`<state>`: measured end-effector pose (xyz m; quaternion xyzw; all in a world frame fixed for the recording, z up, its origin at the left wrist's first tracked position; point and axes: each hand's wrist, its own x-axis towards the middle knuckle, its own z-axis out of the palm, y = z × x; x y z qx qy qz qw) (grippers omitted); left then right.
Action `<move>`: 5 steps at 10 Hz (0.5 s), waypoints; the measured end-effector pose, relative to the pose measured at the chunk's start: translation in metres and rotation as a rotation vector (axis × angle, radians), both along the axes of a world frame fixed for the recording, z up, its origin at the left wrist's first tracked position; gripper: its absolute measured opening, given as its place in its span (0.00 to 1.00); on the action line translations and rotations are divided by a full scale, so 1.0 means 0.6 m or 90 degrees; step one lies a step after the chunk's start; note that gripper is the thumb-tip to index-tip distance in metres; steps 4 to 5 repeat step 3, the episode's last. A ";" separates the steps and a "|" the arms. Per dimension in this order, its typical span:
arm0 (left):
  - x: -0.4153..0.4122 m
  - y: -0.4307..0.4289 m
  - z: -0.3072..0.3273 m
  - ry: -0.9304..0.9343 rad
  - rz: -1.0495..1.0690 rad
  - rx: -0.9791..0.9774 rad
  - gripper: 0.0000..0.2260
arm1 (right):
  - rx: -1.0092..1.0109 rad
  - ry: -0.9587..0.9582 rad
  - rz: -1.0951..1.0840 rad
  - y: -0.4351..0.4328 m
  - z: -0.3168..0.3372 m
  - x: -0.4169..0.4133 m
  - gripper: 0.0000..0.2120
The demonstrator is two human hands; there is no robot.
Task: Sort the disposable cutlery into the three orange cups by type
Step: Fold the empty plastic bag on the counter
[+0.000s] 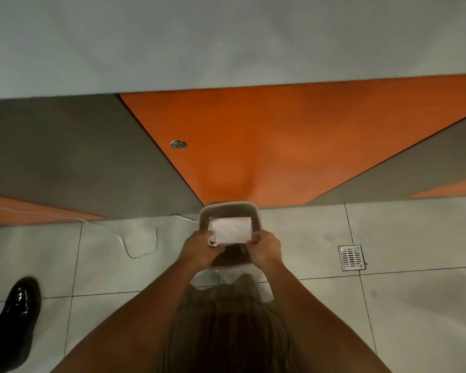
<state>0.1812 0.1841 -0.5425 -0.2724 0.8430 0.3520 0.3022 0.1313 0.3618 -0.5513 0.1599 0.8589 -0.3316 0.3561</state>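
No orange cups and no loose cutlery anywhere in view, so nothing of the sorting visibly done and all of it seemingly left. Closest to the task, a flat white packet [230, 229], rectangular, papery or thin film, faintly marked in pink, held level directly above the open bin [228, 204]. Impossible to tell whether wrapped cutlery or only an empty wrapper. Pinching its left edge at a crumpled corner, the left hand [199, 247]; pinching its right edge, the right hand [265, 247]; hands apart, both clamped on the packet with curled fingers. By the look of it, unwrapping or discarding over the bin rather than sorting. Bin squarish with rounded corners, pale rim, dark inside. Right behind the bin, a smooth matt orange panel [280, 141] between slanted grey-brown fronts, with a small round metal fitting [178, 144] up and left of the bin. Under the bin, glossy pale floor tiles [414, 305]. Left of the bin, a thin white cable [143, 238] in loose loops; right of it, a slotted metal drain grate [351, 257]; well to its lower left, a polished black shoe [16, 313].
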 end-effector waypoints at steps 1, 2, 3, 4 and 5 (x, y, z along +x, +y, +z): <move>0.007 -0.005 -0.037 -0.060 -0.144 -0.048 0.36 | 0.035 -0.074 0.072 -0.002 -0.028 0.008 0.13; 0.013 -0.010 -0.038 -0.076 -0.171 -0.074 0.39 | 0.036 -0.092 0.095 -0.001 -0.036 0.016 0.12; 0.015 -0.008 -0.004 -0.065 -0.195 -0.111 0.37 | 0.045 -0.077 0.138 -0.009 -0.005 0.020 0.11; 0.015 -0.008 -0.004 -0.065 -0.195 -0.111 0.37 | 0.045 -0.077 0.138 -0.009 -0.005 0.020 0.11; 0.015 -0.008 -0.004 -0.065 -0.195 -0.111 0.37 | 0.045 -0.077 0.138 -0.009 -0.005 0.020 0.11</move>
